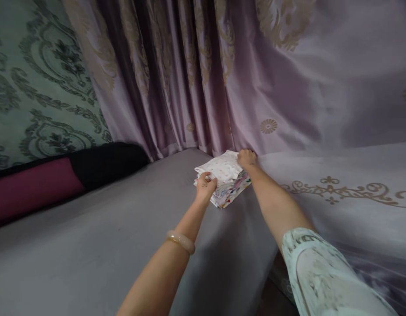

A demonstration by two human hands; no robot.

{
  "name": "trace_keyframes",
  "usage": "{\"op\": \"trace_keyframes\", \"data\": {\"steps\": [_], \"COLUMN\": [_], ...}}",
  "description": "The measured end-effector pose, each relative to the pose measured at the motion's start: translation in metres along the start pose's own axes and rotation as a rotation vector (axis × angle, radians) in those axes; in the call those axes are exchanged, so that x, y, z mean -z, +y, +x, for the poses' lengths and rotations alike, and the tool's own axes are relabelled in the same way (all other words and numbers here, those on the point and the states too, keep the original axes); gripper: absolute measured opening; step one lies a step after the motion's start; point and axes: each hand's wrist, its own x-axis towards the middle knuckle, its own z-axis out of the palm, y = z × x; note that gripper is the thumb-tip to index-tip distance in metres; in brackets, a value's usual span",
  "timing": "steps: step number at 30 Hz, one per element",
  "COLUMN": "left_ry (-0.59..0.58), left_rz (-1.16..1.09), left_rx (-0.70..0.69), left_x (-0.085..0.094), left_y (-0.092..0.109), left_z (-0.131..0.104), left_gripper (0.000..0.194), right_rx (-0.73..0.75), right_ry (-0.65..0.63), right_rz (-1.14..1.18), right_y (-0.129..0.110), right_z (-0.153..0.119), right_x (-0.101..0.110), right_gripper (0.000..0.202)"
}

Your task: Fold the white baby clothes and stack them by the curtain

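A white folded cloth [219, 166] with a faint small print lies on top of a stack of folded patterned cloths [232, 192]. The stack sits near the corner of a grey-covered bed, against the curtain. At its near left edge, my left hand [206, 186] is closed on the white cloth's edge, thumb and fingers curled. My right hand [247, 159] is closed at the white cloth's far right corner, its fingertips hidden from view. A pale bangle [180, 242] circles my left forearm.
The grey bed sheet [101, 245] stretches to the left, with a black and dark-red padded roll [74, 175] along the patterned green wall [48, 83]. Purple curtains [196, 87] with gold motifs hang behind the stack and along the right. The bed's edge drops off at lower right.
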Motion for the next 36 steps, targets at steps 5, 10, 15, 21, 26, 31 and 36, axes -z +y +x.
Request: {"op": "trace_keyframes", "data": {"steps": [5, 10, 15, 21, 26, 31, 36], "left_ry": [-0.015, -0.011, -0.017, -0.132, -0.285, -0.362, -0.402], "left_rz": [-0.048, -0.042, -0.048, 0.107, 0.149, 0.278, 0.455], "left_rx": [0.036, 0.046, 0.005, -0.083, -0.059, -0.054, -0.042], "left_x": [-0.002, -0.003, -0.003, 0.005, 0.019, 0.069, 0.171], "left_y": [0.001, -0.003, -0.018, -0.038, -0.036, -0.033, -0.023], "left_z": [-0.012, -0.013, -0.013, -0.015, -0.031, -0.06, -0.113], "left_gripper": [0.038, 0.039, 0.043, 0.054, 0.075, 0.076, 0.058], "right_rx": [0.066, 0.118, 0.009, 0.01, 0.08, 0.408, 0.478], "right_ry": [0.045, -0.044, -0.284, -0.257, -0.189, -0.228, -0.261], "right_rz": [-0.052, 0.102, 0.215, 0.238, 0.146, 0.206, 0.192], "right_y": [-0.009, -0.035, -0.039, -0.028, -0.051, -0.086, -0.09], "right_z": [-0.004, -0.012, -0.028, -0.037, -0.045, -0.08, -0.1], "right_x": [0.005, 0.018, 0.015, 0.001, 0.017, 0.026, 0.017], "right_gripper": [0.037, 0.051, 0.07, 0.068, 0.069, 0.064, 0.06]}}
